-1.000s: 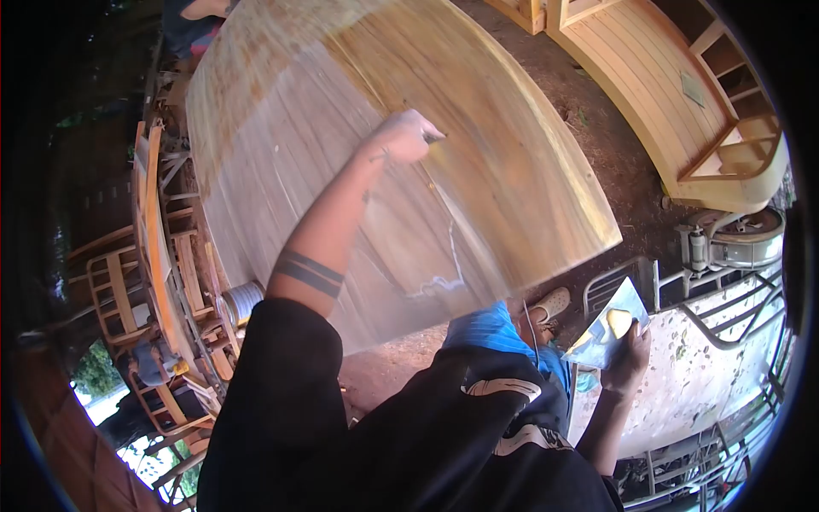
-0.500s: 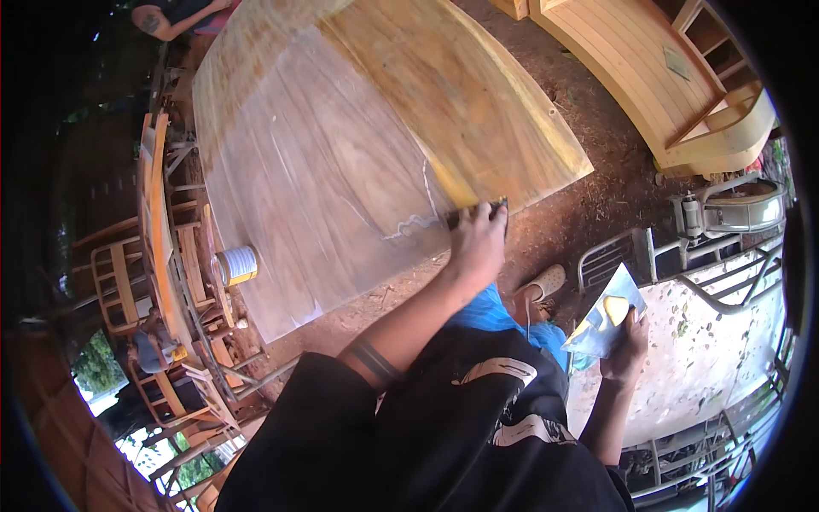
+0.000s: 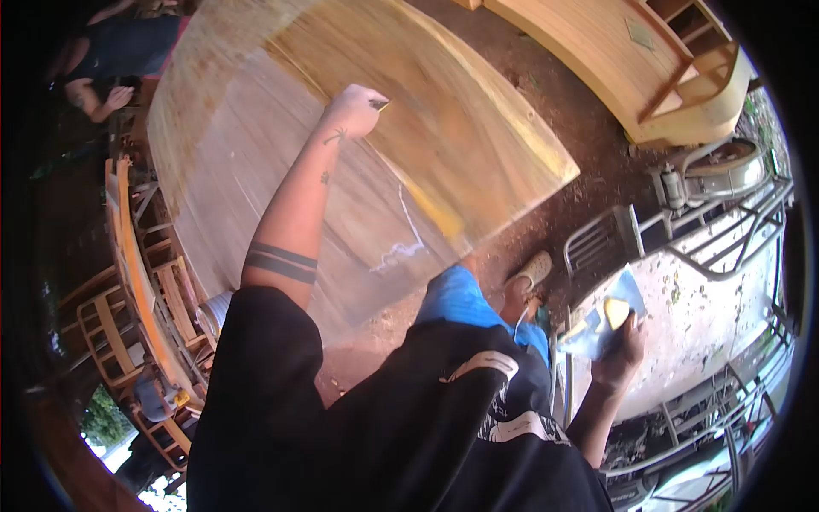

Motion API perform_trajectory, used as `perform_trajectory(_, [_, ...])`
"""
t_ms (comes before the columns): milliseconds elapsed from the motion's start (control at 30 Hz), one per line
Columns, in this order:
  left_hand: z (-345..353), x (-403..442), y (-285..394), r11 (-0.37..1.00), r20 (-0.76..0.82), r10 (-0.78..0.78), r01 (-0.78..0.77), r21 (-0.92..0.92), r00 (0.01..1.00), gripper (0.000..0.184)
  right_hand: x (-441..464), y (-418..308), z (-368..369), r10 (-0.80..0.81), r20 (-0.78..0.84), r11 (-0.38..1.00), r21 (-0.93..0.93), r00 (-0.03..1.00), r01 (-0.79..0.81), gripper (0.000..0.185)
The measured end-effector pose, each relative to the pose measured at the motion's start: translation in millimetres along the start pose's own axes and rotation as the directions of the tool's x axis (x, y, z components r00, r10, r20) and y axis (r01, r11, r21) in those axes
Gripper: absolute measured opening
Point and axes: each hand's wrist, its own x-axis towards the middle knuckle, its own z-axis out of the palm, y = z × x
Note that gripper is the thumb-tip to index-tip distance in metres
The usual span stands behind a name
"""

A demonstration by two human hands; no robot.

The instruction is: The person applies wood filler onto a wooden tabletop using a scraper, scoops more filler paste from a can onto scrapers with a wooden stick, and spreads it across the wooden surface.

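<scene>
My left hand (image 3: 357, 111) is closed on a dark, thin scraper (image 3: 380, 105), of which only a small edge shows. It is over the middle of a large wooden panel (image 3: 495, 145), where a pale, greyish coated area meets bare yellow-brown wood. A thin whitish ridge of paste (image 3: 401, 250) runs along the panel near its close edge. Held out to the right, my right hand (image 3: 620, 357) grips a flat grey-blue sheet (image 3: 599, 340) by its edge. A lump of yellow putty (image 3: 615, 312) sits on that sheet.
At upper left is another person, with a hand (image 3: 118, 98) beside the panel. A can (image 3: 213, 314) shows partly behind my sleeve. Wooden chair frames (image 3: 111, 328) stand on the left. Curved wooden furniture (image 3: 597, 55) is at upper right, a metal-framed cart (image 3: 691, 316) on the right.
My left hand has moved from the panel's near edge up and left to its middle, taking the scraper along. The right hand stays nearly still. More of the other person shows.
</scene>
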Motion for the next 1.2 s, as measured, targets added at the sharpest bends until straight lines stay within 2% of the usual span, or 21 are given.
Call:
perform_trajectory(33, [6.5, -13.6, 18.1, 1.000, 0.015, 0.000, 0.000, 0.024, 1.000, 0.037, -1.5, -0.4, -3.1, 0.019, 0.060, 1.000, 0.012, 0.998, -0.020, 0.036])
perform_trajectory(67, [17.5, -31.0, 37.8, 0.996, 0.107, -0.066, 0.072, -0.045, 0.992, 0.039, -1.9, -0.7, -3.7, 0.027, 0.042, 1.000, -0.002, 0.999, -0.027, 0.034])
perform_trajectory(100, [36.8, -46.3, 44.2, 1.000, 0.114, 0.003, -0.002, -0.017, 0.993, 0.037, -1.8, -7.1, 28.4, 0.001, -0.081, 1.000, -0.018, 0.997, -0.002, 0.019])
perform_trajectory(133, [54.6, -62.7, 53.4, 0.997, 0.121, 0.079, -0.081, 0.012, 0.990, 0.036, -0.8, -7.2, 22.3, 0.015, -0.069, 1.000, -0.010, 0.998, -0.015, 0.019])
perform_trajectory(200, [79.2, -113.4, 92.2, 0.993, 0.042, 0.109, -0.110, 0.034, 0.993, 0.031, -2.5, -8.5, 21.6, 0.020, -0.081, 1.000, -0.012, 0.997, -0.021, 0.025])
perform_trajectory(267, [116.5, -146.5, 105.0, 0.978, -0.095, 0.208, -0.208, 0.013, 0.973, 0.026, 0.6, -15.0, 26.2, 0.056, 0.035, 0.998, 0.010, 0.998, -0.056, 0.033])
perform_trajectory(300, [115.6, -161.5, 124.0, 0.995, 0.013, 0.098, -0.099, 0.012, 0.995, 0.030, 1.5, -17.1, 27.0, 0.062, 0.088, 0.998, 0.028, 0.994, -0.064, 0.034])
perform_trajectory(333, [120.9, -172.0, 130.1, 0.998, 0.012, 0.055, -0.055, -0.035, 0.998, 0.029, 1.1, -18.0, 32.5, 0.068, 0.093, 0.997, 0.023, 0.993, -0.070, 0.034])
perform_trajectory(433, [128.2, -188.0, 130.0, 0.988, 0.075, 0.119, -0.110, -0.108, 0.990, 0.029, 6.9, -13.5, 35.2, 0.091, 0.142, 0.995, 0.032, 0.986, -0.096, 0.030])
perform_trajectory(467, [126.2, -187.4, 125.0, 0.981, 0.165, 0.172, -0.153, -0.123, 0.971, 0.030, 7.7, -13.3, 37.7, 0.091, 0.155, 0.996, 0.009, 0.984, -0.093, 0.030])
perform_trajectory(567, [83.0, -174.7, 114.8, 0.958, 0.125, 0.199, -0.166, -0.232, 0.972, 0.032, 12.8, -7.1, 22.1, 0.084, 0.128, 0.996, -0.029, 0.988, -0.081, 0.030])
perform_trajectory(600, [69.5, -166.3, 101.4, 0.937, -0.017, 0.254, -0.250, -0.243, 0.967, 0.032, 13.5, -7.2, 21.9, 0.093, 0.111, 0.996, -0.021, 0.989, -0.091, 0.030])
perform_trajectory(667, [17.3, -137.5, 79.5, 0.957, -0.016, 0.200, -0.199, -0.210, 0.980, 0.032, 17.5, -5.3, 19.1, 0.098, 0.094, 0.995, -0.022, 0.991, -0.096, 0.028])
perform_trajectory(733, [-27.9, -93.5, 38.9, 0.971, 0.015, 0.132, -0.126, -0.204, 0.991, 0.029, 20.5, -3.7, 29.5, 0.077, 0.008, 0.996, -0.034, 0.997, -0.077, 0.023])
perform_trajectory(767, [-44.4, -67.1, 3.7, 0.856, 0.038, -0.018, 0.035, -0.515, 0.999, 0.030, 21.4, -1.6, 34.2, 0.064, -0.035, 0.997, -0.040, 0.997, -0.065, 0.021])
perform_trajectory(800, [-59.0, -41.8, -30.7, 0.622, 0.110, -0.146, 0.178, -0.762, 0.983, 0.031, 21.2, 1.4, 26.5, 0.053, -0.082, 0.998, -0.042, 0.995, -0.057, 0.021])
perform_trajectory(833, [-78.1, -23.7, -51.2, 0.495, 0.068, -0.191, 0.155, -0.855, 0.979, 0.030, 22.3, 5.4, 20.2, 0.045, -0.129, 0.998, -0.043, 0.991, -0.051, 0.021])
perform_trajectory(900, [-114.2, 0.0, -87.9, 0.213, 0.004, -0.299, 0.071, -0.974, 0.954, 0.030, 17.5, 3.6, 54.0, -0.009, -0.188, 0.998, -0.059, 0.982, -0.003, 0.026])
perform_trajectory(1000, [-146.0, 13.7, -141.1, 0.252, -0.114, -0.498, 0.018, -0.967, 0.860, 0.025, 11.6, 7.4, 72.0, -0.012, -0.171, 0.996, -0.088, 0.985, -0.003, 0.035])
perform_trajectory(1067, [-167.3, 27.4, -194.5, 0.216, -0.153, -0.580, -0.030, -0.976, 0.800, 0.023, 12.0, 11.9, 72.2, 0.013, -0.175, 0.998, -0.051, 0.985, -0.022, 0.038])
perform_trajectory(1200, [-228.5, 23.1, -270.8, 0.098, -0.194, -0.715, -0.178, -0.979, 0.671, 0.022, 11.3, 7.2, 84.4, 0.006, -0.200, 0.981, -0.187, 0.980, -0.044, 0.038])
